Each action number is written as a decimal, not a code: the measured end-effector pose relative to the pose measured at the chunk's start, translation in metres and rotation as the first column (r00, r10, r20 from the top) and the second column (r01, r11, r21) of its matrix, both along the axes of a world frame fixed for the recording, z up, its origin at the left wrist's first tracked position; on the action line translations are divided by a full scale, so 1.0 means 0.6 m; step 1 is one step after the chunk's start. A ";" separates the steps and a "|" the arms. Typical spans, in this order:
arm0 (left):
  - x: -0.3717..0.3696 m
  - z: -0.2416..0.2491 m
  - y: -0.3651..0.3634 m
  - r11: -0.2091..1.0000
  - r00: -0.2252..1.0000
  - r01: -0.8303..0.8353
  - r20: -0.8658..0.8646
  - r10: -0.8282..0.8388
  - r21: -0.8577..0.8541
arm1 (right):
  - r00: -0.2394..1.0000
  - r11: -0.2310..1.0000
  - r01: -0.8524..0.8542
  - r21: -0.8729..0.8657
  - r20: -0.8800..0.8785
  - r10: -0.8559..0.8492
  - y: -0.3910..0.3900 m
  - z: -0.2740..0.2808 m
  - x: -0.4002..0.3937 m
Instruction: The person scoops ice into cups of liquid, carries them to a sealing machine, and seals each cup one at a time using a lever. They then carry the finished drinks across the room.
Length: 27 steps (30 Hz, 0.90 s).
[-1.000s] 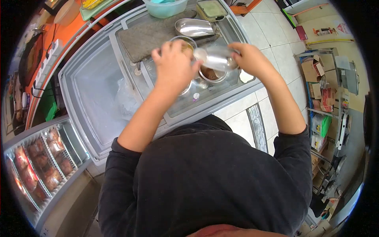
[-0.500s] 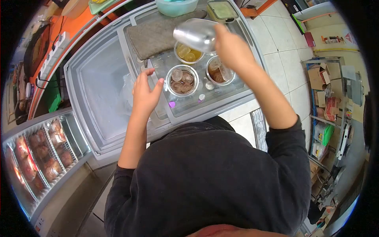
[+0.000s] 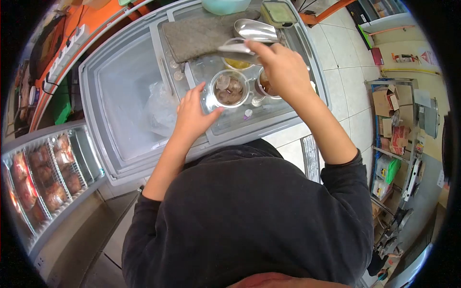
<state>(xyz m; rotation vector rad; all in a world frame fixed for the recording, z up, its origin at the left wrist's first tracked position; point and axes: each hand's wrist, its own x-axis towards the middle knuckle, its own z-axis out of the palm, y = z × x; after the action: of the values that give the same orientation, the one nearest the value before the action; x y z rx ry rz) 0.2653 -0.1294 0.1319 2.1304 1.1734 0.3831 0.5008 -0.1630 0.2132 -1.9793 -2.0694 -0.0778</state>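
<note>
My left hand [image 3: 193, 114] has its thumb and fingers spread beside the left side of a clear cup of brown drink with ice [image 3: 229, 90]; whether it touches the cup is unclear. My right hand [image 3: 287, 72] is closed on a shiny, blurred utensil [image 3: 238, 48] over a cup of yellow drink [image 3: 237, 63], partly covering that cup. Under the right hand sits another cup of brown drink [image 3: 265, 85], partly hidden. A metal scoop [image 3: 256, 30] lies at the edge of a folded grey cloth [image 3: 194, 39].
The cups stand on the lid of a grey chest freezer [image 3: 283, 114], whose left side shows a frosty interior [image 3: 129, 96]. A green-lidded container [image 3: 278, 13] and a pale blue tub [image 3: 225, 6] are at the back. Shelves [image 3: 391, 144] stand at the right.
The metal scoop has left my right hand and lies by the cloth. That hand now grips another shiny utensil. My left hand is closer to the near brown cup. The view has shifted slightly.
</note>
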 end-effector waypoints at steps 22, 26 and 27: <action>0.023 0.000 -0.013 0.999 1.000 0.009 0.023 -0.009 0.036 | 0.814 0.944 0.205 -0.260 -0.490 -0.312 -0.050 0.022 -0.064; 0.002 -0.001 -0.008 1.000 0.999 -0.011 0.044 0.010 0.023 | 0.879 0.917 0.175 -0.359 -0.363 -0.309 -0.047 -0.019 -0.049; -0.016 -0.003 0.001 0.998 0.996 -0.034 0.080 0.030 0.055 | 0.808 0.921 0.173 -0.350 -0.484 -0.336 -0.045 0.001 -0.039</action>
<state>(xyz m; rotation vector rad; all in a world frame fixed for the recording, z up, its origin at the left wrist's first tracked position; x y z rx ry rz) 0.2559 -0.1290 0.1300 2.1264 1.1648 0.5164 0.4772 -0.1898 0.2135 -2.1162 -1.5029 0.6927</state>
